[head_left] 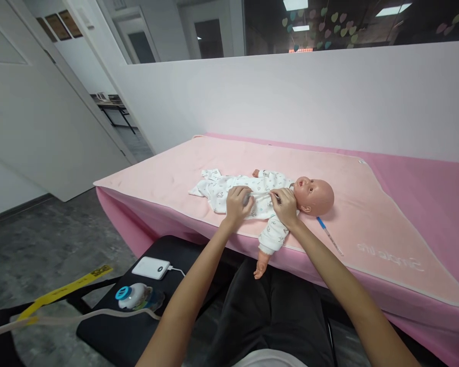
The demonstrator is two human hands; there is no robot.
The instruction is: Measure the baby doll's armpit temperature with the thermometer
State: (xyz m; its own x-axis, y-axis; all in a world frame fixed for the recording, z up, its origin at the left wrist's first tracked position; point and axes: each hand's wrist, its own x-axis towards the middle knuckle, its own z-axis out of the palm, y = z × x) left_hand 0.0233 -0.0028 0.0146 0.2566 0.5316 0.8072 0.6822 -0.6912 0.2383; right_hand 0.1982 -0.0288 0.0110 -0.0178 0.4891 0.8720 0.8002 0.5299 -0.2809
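A baby doll (pixel 316 196) lies on its back across the pink-covered table, its head to the right and its face turned up. It wears a white printed romper (pixel 216 192). My left hand (pixel 237 206) is closed at the front of the romper, over the doll's belly. Near the doll's neck, my right hand (pixel 285 206) pinches the romper's chest part. A thin stretch of white cloth runs taut between my two hands. My fingertips are partly hidden. One doll arm hangs over the table's near edge. Beside the head lies a thermometer (pixel 331 235) with a blue end.
A light pink mat (pixel 382 239) covers much of the table, over a darker pink cloth (pixel 439 196). To my left, a black chair (pixel 110 326) bears a white power bank (pixel 151 267) with a cable and a blue-capped bottle (pixel 132 295). A white wall (pixel 290 102) stands behind the table.
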